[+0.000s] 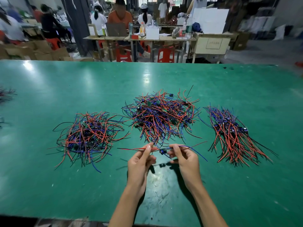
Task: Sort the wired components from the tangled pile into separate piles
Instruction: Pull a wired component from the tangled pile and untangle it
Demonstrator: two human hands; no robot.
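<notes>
far-left wires (5,95): a small bunch of dark and red wires at the left edge of the worktop, partly cut off by the frame.
worktop (49,185): a wide green surface, glossy, with pale light reflections and small scuffs.
left pile (89,136): a loose, messy heap of red, blue and black wires with small dark parts in it, lying left of centre, well apart from the hands.
middle pile (162,114): the largest heap, tangled, red and blue wires with small green and dark parts, lying farther from the person than the hands; its near strands reach down close to the fingertips.
left hand (139,166): raised above the worktop, thumb and fingers pinching the red wire end of the component; grip narrow, closed on the wire.
component (163,151): one small dark part with wires out both sides, stretched roughly level between the two hands, just in front of the middle pile; red and black wires run left, blue and red wires run right.
right hand (186,159): raised beside the left hand, thumb and forefinger pinching the wires just right of the dark part; grip narrow, closed on the wires.
right pile (232,133): a neater bundle, wires lying mostly the same way, dark parts gathered across its middle, red and black ends fanning toward the near right.
background: beyond the worktop, seated people at tables (139,38), red stools (166,54) and cardboard boxes (41,51), all blurred.
</notes>
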